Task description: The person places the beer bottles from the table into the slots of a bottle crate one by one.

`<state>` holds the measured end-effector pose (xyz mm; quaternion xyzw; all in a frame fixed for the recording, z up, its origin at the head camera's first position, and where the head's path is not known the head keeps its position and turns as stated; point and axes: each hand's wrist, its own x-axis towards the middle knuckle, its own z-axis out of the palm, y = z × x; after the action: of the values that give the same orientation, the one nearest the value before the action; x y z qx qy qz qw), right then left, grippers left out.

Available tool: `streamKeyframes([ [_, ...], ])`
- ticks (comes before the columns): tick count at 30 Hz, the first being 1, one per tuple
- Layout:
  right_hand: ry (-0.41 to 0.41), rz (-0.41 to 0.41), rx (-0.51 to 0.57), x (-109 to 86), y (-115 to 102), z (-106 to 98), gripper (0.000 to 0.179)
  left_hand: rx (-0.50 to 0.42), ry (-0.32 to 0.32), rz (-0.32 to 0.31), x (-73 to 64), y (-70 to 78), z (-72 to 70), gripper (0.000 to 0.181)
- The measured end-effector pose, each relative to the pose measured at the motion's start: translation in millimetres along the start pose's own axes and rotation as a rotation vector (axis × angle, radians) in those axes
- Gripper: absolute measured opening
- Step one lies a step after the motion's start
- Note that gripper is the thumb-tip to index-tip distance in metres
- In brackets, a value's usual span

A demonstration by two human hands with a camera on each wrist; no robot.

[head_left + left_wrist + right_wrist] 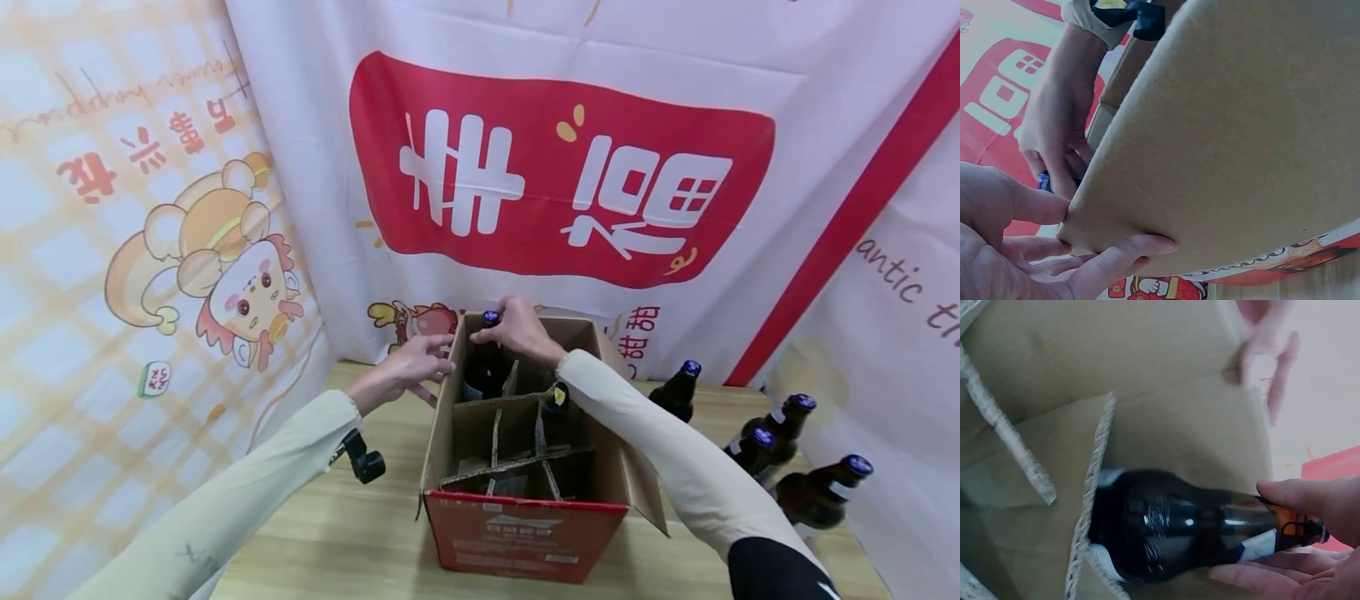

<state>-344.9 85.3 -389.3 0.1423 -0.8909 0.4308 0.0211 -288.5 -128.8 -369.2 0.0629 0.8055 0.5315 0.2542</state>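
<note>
My right hand (521,327) grips the neck of a dark brown beer bottle (1172,525) with a blue cap, thumb on one side and fingers on the other. The bottle stands in a far-left compartment of an open cardboard box (525,533), its lower part hidden behind a divider (1092,475). At the box's left wall, my left hand (412,364) holds the rim near the far corner. In the left wrist view its thumb lies at the edge, and other fingers (1154,244) press the outer cardboard.
Several capped brown bottles (825,492) stand on the wooden table (322,533) right of the box. Cardboard dividers (495,437) split the box inside. A flap (645,487) hangs out on its right. Printed cloth (562,50) hangs behind and along the left side.
</note>
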Motion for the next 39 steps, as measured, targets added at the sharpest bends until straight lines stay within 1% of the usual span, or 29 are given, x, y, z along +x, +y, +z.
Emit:
streamKeyframes([
  [4, -0.094, -0.034, -0.015, -1.0, 5, 10, 0.042, -0.01, 0.008, -0.011, -1.9, -4.8, -0.7, 0.067],
  [6, -0.125, -0.051, -0.007, -2.6, 7, 14, 0.046, -0.011, 0.013, -0.006, -2.0, -6.3, -1.0, 0.067],
  [8, -0.146, -0.059, -0.016, -4.0, 8, 16, 0.044, -0.014, 0.013, 0.001, -1.6, -7.5, -0.9, 0.067],
  [13, -0.211, -0.033, -0.029, -5.3, 12, 17, 0.035, -0.019, 0.003, 0.005, -1.5, -8.1, 0.1, 0.068],
  [18, -0.279, -0.007, -0.02, -2.8, 8, 12, 0.03, -0.015, 0.016, -0.003, -0.5, -5.9, -0.7, 0.067],
  [22, -0.358, 0.048, -0.027, -3.5, 3, 7, 0.023, -0.019, 0.011, -0.008, 1.0, -4.8, 0.1, 0.067],
  [24, -0.399, 0.074, -0.02, -4.6, 0, 2, 0.02, -0.02, 0.009, -0.005, 1.4, -4.7, 0.8, 0.068],
  [27, -0.431, 0.095, -0.01, -4.0, -3, -7, 0.018, -0.02, 0.01, 0.003, 2.2, -5.0, 1.4, 0.069],
  [32, -0.425, 0.113, 0.003, 0.5, -6, -29, 0.016, -0.016, 0.011, 0.017, 1.9, -5.0, 0.4, 0.07],
  [35, -0.425, 0.124, 0.055, 0.8, -6, -47, 0.019, -0.011, 0.013, 0.023, 0.4, -3.7, -0.2, 0.071],
  [39, -0.407, 0.127, 0.144, -5.5, -2, -69, 0.026, -0.01, 0.016, 0.023, 0.3, -5.3, -0.8, 0.07],
])
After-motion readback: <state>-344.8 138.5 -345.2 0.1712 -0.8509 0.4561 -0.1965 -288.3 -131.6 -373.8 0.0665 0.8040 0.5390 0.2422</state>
